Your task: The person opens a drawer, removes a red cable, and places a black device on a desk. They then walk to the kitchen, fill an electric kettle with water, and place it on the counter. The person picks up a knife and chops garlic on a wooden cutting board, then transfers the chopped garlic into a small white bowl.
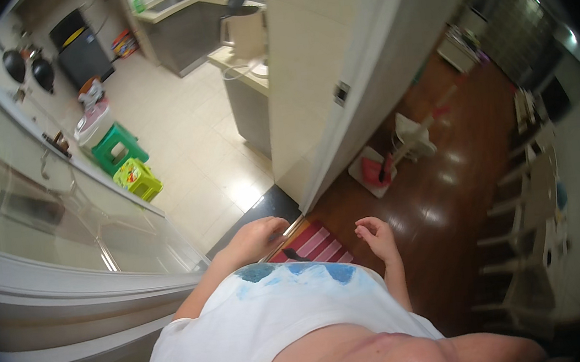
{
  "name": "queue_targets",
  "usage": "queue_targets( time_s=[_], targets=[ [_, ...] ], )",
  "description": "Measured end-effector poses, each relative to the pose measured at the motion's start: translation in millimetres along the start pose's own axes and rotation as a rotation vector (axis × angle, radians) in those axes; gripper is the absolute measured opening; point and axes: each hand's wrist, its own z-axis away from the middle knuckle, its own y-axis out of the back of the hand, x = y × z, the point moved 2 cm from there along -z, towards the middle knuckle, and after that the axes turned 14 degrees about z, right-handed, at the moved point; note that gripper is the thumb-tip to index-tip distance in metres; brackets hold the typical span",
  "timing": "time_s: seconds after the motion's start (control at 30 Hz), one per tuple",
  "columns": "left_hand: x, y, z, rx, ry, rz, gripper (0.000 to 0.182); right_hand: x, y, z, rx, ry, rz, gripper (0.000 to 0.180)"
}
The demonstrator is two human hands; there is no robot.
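Observation:
I stand at a doorway with both hands held low in front of my white shirt [304, 308], which has blue patches. My left hand [261, 238] hangs with loosely bent fingers above the metal threshold strip [293, 227], and nothing shows in it. On the other side, my right hand [378, 238] is raised over the dark wood floor [424, 230], thumb near the bent fingers and no object between them. Between the two hands lies a red and pink striped mat [324, 244] on the floor.
A glass door panel [73, 205] stands at left; a wall edge with a metal latch plate [341, 92] rises ahead. In the kitchen are a green stool [127, 138], a lime stool [142, 181] and a beige jug [245, 36] on the counter. A pink dustpan [373, 171] sits right; chairs [506, 239] line the far right.

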Motion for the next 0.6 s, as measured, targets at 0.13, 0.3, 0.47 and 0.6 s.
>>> queue_targets(
  time_s=[0.13, 0.3, 0.47, 0.6],
  targets=[
    [-20.4, 32.1, -8.3, 0.139, 0.111, 0.031, 0.028, -48.6, -27.6, -81.7, -0.219, 0.115, -0.010, 0.015],
    [-73.7, 78.3, -3.5, 0.322, 0.265, 0.163, 0.026, -122.9, -102.2, -168.4, -0.505, 0.298, 0.026, 0.017],
    [-143.3, 156.0, 1.0, 0.489, 0.291, 0.200, 0.025, -190.0, -197.4, -247.5, -0.700, 0.369, 0.092, 0.018],
    [-186.9, 234.8, 8.5, 0.625, 0.323, 0.188, 0.028, -244.2, -260.7, -304.3, -0.762, 0.469, 0.236, 0.017]
  ],
)
